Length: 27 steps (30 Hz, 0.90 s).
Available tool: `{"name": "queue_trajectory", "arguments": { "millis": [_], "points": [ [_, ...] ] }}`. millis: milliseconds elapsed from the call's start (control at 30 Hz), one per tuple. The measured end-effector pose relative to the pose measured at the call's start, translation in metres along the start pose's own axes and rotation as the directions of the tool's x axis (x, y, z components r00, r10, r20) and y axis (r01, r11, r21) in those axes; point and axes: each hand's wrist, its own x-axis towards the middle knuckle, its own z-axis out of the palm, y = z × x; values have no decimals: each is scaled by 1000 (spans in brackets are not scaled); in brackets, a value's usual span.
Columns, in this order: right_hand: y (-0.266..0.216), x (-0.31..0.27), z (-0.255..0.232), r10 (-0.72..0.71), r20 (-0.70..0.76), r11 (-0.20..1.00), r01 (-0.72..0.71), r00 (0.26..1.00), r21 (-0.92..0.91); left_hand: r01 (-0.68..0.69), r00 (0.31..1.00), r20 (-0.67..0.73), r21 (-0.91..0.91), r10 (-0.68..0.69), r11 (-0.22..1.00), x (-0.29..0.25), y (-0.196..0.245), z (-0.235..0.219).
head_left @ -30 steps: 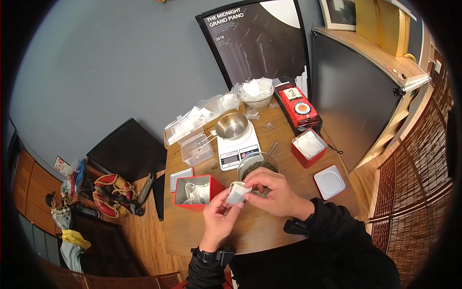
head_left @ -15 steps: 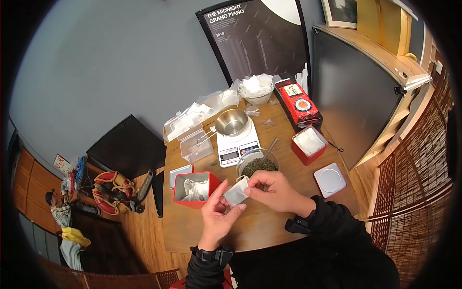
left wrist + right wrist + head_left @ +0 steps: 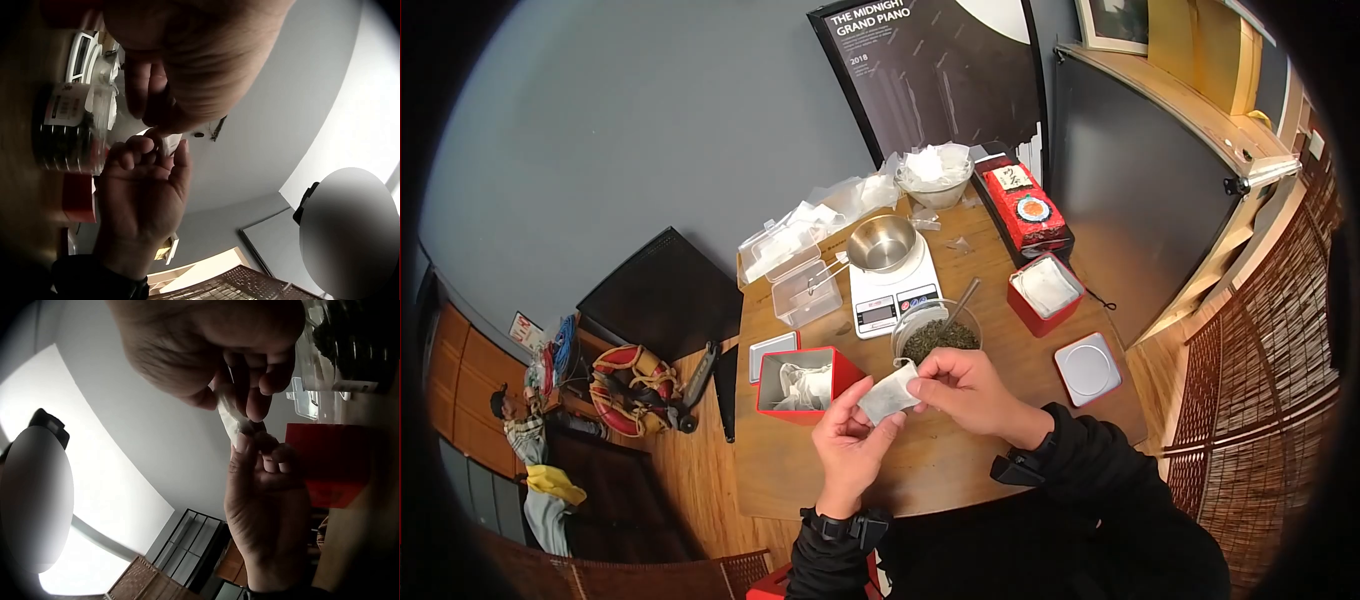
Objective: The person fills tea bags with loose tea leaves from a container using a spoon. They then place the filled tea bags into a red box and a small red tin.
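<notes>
A small white pouch is held between both hands above the wooden table. The left hand pinches its lower left part between thumb and fingers. At its upper right corner, the right hand pinches the edge. The right wrist view also shows the pouch between the two hands' fingertips. Just beyond the hands stands a clear jar of dark dried leaves with a spoon in it. To the left is an open red tin holding white pouches.
A steel pan rests on a white scale. Behind are a clear plastic box and a bowl of white pouches. On the right are a red package, another red tin and a lid.
The pouch has turned flatter and more of its broad face shows. The right hand has shifted slightly right, and its fingers have moved from the pouch's mouth to the corner.
</notes>
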Motion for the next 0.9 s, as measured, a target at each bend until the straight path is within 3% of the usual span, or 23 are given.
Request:
{"name": "queue_trajectory", "arguments": {
  "millis": [367,467,567,667,700,733,800,900],
  "points": [
    [6,-1,-2,5,59,1000,-4,998,-20,28,1000,-3,-24,-28,999,-1,2,1],
    [1,0,-6,8,29,1000,-8,1000,-25,50,999,-9,-11,-50,999,0,7,-1],
    [-2,3,-19,-22,-88,1000,22,996,-2,47,999,-27,-2,-47,999,10,15,-1],
    [-7,7,-38,-55,-350,998,53,935,-16,149,988,-51,84,-145,985,27,28,-5],
    [-7,8,-42,-71,-405,997,76,911,-5,163,986,-11,246,-165,955,33,30,-10],
    [-6,9,-46,-71,-409,997,77,910,-3,165,981,27,402,-192,901,40,31,-11],
    [-4,9,-53,-115,-470,992,130,875,-1,146,978,62,475,-199,868,55,44,-4],
    [2,9,-58,-100,-491,994,113,865,-2,4,957,194,737,-217,676,82,71,17]
  ]
}}
